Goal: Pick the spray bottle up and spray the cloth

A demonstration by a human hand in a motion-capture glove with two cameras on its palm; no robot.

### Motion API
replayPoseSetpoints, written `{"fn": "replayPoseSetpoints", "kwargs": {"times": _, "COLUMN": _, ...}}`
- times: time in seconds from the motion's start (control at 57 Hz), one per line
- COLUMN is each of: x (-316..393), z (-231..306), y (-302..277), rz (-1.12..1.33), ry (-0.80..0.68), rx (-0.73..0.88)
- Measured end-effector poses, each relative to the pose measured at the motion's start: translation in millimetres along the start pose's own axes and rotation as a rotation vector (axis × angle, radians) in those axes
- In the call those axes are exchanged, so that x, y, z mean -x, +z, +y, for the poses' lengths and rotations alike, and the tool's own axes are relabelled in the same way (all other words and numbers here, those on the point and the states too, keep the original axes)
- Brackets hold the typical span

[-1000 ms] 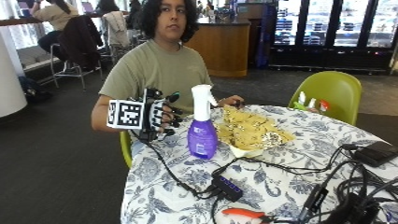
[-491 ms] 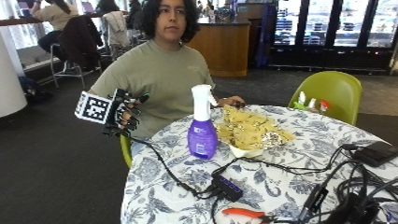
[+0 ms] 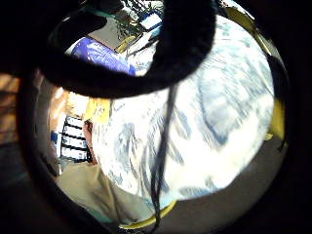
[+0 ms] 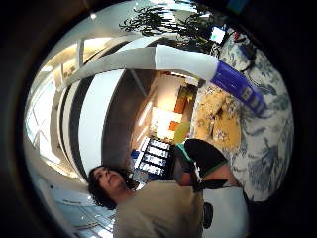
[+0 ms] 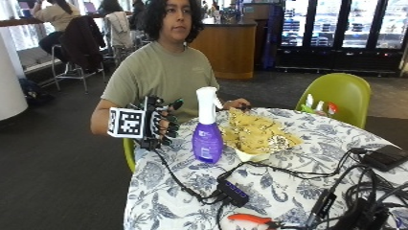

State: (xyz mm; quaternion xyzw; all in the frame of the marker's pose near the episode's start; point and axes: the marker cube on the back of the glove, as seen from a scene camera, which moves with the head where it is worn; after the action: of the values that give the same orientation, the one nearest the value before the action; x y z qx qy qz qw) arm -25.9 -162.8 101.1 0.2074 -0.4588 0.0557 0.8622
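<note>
Hand (image 5: 159,125) beside spray bottle (image 5: 207,128); label (image 5: 205,148) writing unreadable

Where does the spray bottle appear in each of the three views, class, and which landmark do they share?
Outside view: the spray bottle stands upright on the floral tablecloth, between the gloved right hand and the yellow cloth.
Thumb side palm view: bottle seen beside the yellow cloth.
Little finger side palm view: only its purple body shows behind a black strap.
Shared landmark: the floral tablecloth.
</note>
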Motion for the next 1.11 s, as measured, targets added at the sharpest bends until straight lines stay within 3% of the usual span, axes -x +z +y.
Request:
{"fn": "replayPoseSetpoints", "kwargs": {"times": 0.263, "x": 11.7, "z": -70.0, "y": 38.7, "rz": -0.032, "ry": -0.023, "rx": -0.091}}
{"fn": "replayPoseSetpoints", "kwargs": {"times": 0.772, "x": 16.9, "z": -133.3, "y": 100.7, "rz": -0.057, "ry": -0.081, "rx": -0.121}}
{"fn": "replayPoseSetpoints", "kwargs": {"times": 1.0, "x": 53.4, "z": -147.8, "y": 86.3, "rz": -0.062, "ry": -0.104, "rx": -0.042}}
{"fn": "replayPoseSetpoints", "kwargs": {"times": 1.105, "x": 86.9, "z": -151.9, "y": 80.8, "rz": 0.032, "ry": -0.100, "rx": 0.164}}
